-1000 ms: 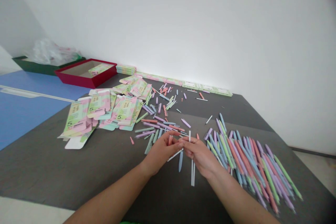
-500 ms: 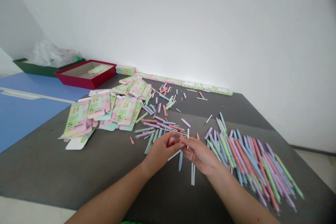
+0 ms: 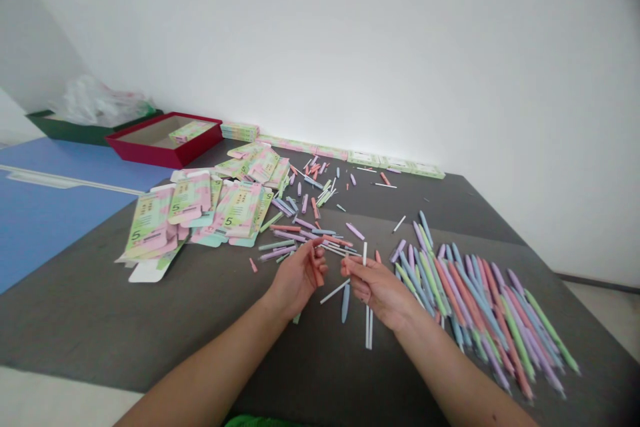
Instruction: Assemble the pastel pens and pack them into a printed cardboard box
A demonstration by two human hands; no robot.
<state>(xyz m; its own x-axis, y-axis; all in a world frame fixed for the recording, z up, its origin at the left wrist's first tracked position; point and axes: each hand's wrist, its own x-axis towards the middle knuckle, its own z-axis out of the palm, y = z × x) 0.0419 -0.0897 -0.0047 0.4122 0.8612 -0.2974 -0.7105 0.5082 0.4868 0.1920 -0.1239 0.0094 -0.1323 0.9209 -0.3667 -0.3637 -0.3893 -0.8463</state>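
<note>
My left hand (image 3: pixel 295 279) is curled around a coral pen part (image 3: pixel 319 275), which shows below the fingers. A short gap to the right, my right hand (image 3: pixel 380 288) pinches a small coral pen piece (image 3: pixel 347 265) between thumb and fingertips. A thin white pen refill (image 3: pixel 365 252) sticks up from that same hand. Under and between the hands lie a blue pen barrel (image 3: pixel 345 303) and several loose white refills (image 3: pixel 369 328). Just beyond the left hand is a heap of pastel pen parts (image 3: pixel 285 243).
Rows of pastel pens (image 3: pixel 480 310) cover the table's right side. Printed flat cartons (image 3: pixel 195 203) are piled at left. At the back left stand a red box (image 3: pixel 165 155) and a green box (image 3: pixel 75 133) with plastic bags (image 3: pixel 97 101). Packed cartons (image 3: pixel 330 152) line the wall.
My hands were together at the fingertips and have drawn apart. The left moved down and left with a coral part; the right keeps the small coral piece and white refill.
</note>
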